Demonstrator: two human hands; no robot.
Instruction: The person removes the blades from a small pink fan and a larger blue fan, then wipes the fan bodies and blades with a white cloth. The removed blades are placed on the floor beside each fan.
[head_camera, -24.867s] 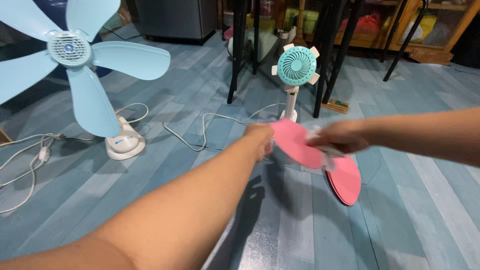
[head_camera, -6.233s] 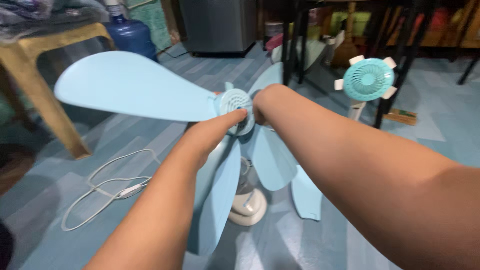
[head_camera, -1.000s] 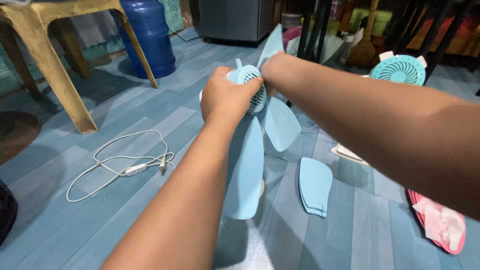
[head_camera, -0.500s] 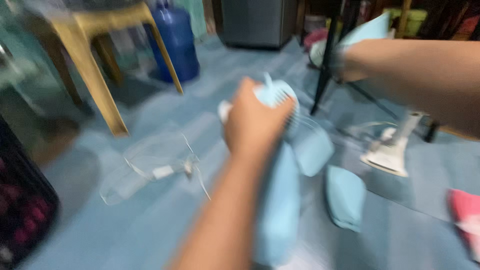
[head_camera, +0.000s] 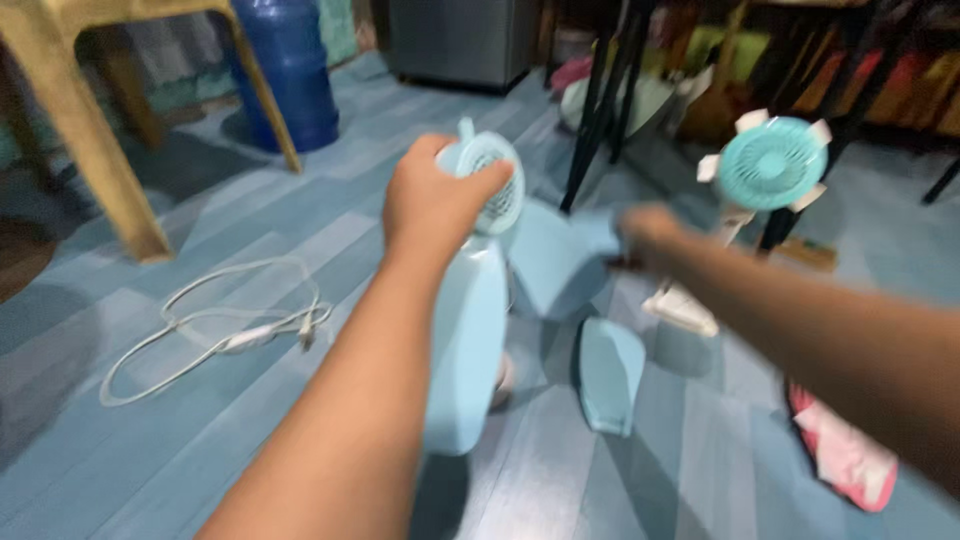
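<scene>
My left hand (head_camera: 435, 205) grips the round slotted hub (head_camera: 497, 180) of a light blue fan, holding it up off the floor. One long blade (head_camera: 465, 340) hangs straight down from the hub. My right hand (head_camera: 650, 235) is out to the right of the hub, fingers curled on the edge of a loose light blue blade (head_camera: 558, 258); blur hides the exact grip. Below it, a small stack of detached light blue blades (head_camera: 610, 375) lies on the blue plank floor.
A small teal fan (head_camera: 772, 163) on a white stand is at the right. Pink blades with a cloth on them (head_camera: 845, 455) lie at the lower right. A white cord (head_camera: 215, 325) loops at the left. A yellow stool (head_camera: 90, 140), blue water jug (head_camera: 290, 70) and black table legs (head_camera: 600, 100) stand behind.
My right hand has pulled the upper blade off the hub and come down and right with it, toward the floor stack. My left hand stays on the hub.
</scene>
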